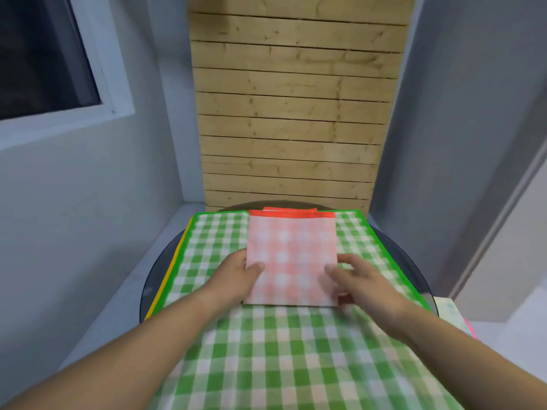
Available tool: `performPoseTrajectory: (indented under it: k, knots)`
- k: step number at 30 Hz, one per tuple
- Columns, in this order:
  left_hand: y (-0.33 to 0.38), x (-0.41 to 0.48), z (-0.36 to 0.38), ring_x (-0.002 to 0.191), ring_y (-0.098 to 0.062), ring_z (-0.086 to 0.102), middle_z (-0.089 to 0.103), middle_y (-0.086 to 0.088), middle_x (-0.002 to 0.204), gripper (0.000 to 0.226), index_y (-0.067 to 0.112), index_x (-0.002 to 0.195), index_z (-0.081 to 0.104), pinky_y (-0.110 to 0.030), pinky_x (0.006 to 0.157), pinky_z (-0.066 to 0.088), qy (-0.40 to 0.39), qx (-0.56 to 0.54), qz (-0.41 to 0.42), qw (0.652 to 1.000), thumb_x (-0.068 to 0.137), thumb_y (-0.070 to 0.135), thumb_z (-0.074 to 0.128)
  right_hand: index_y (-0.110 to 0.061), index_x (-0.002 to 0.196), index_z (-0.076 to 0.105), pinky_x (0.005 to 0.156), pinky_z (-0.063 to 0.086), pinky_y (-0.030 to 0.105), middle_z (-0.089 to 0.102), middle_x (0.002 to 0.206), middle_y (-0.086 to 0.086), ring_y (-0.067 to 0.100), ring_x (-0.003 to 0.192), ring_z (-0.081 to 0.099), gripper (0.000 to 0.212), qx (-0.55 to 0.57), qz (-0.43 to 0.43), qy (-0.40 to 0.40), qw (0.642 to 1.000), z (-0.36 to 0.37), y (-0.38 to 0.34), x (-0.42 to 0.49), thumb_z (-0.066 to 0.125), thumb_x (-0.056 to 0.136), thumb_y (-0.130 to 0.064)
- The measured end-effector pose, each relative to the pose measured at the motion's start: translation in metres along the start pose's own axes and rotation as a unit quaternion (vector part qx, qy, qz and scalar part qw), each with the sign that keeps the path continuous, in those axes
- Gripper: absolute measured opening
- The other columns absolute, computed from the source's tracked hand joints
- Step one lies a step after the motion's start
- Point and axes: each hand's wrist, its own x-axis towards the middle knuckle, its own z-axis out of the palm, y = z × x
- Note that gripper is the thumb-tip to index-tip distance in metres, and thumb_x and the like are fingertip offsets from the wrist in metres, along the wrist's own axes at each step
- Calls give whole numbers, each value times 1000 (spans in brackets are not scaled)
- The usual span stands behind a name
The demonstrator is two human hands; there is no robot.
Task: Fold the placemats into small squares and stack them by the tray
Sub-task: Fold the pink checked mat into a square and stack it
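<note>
I see the folded pink-and-white checked placemat [291, 255] with red edging lying mid-table on a spread green-and-white checked placemat [266, 350]. My left hand [236, 276] pinches its left edge, thumb on top. My right hand [364, 282] lies on the near right corner, too blurred to tell its grip. A yellow edge [165, 279] peeks out underneath on the left of the round dark glass table [161, 267]. Right, a pale pink-edged thing [450, 312] is cut off by my arm.
</note>
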Motion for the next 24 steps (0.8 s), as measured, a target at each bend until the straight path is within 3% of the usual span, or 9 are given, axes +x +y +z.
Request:
performPoseTrajectory:
  k: [1,3,6,7,12,16,18,21,24]
  knots:
    - [-5,5,2,101,-18,73,77,-1,110,16,18,111,69,-43,95,57,2,6,-21,1000,102,15,56,-16,131,50,66,56,38,71,76,-1,18,67,68,46,-41,10,-2,999,1,8,2,69,91,-29]
    - [-12,13,4,97,-22,73,76,-5,105,10,15,106,66,-48,92,58,7,26,-64,998,100,20,60,-25,138,38,72,58,43,73,82,-1,20,72,71,54,-113,9,-8,994,3,21,5,67,92,-21]
    - [-15,22,7,94,-19,71,73,-4,104,7,15,102,61,-39,85,59,36,55,-98,993,100,21,60,-36,149,15,68,50,23,74,89,-10,4,77,69,75,-209,-36,14,977,6,27,7,63,92,-23]
    - [-15,22,7,94,-19,71,72,-3,104,6,15,102,61,-38,85,58,41,55,-104,992,100,20,60,-38,149,15,67,49,21,73,91,-12,3,78,69,74,-231,-48,14,972,7,28,8,62,92,-24]
    - [-16,26,8,99,-21,67,67,-3,112,12,15,107,60,-41,90,56,71,70,-130,986,97,20,65,-37,110,56,55,43,24,62,76,-4,9,56,55,22,-242,-18,26,970,5,29,14,66,91,-30]
    - [-7,18,10,104,-21,60,55,1,113,38,17,120,44,-33,83,50,83,106,-139,981,94,27,70,-27,105,66,48,39,17,58,67,3,6,46,50,16,-248,3,44,968,3,28,22,65,92,-17]
    - [0,11,7,95,-19,60,57,2,104,39,16,115,44,-30,71,46,62,162,-124,977,90,29,72,-24,107,68,46,38,14,60,65,1,3,43,51,18,-255,9,53,966,1,28,23,64,93,-14]
    - [6,3,0,66,-11,57,66,2,84,21,18,98,59,-25,58,43,4,208,-104,972,86,27,74,-22,111,70,57,43,16,64,64,-4,5,52,57,19,-282,15,59,958,0,28,25,62,95,-16]
    - [7,-4,-5,61,-5,59,67,7,62,10,19,93,69,-24,68,51,-33,188,-107,976,85,22,75,-19,119,69,76,44,21,54,70,-17,10,74,56,24,-321,10,52,946,5,27,26,58,97,-17]
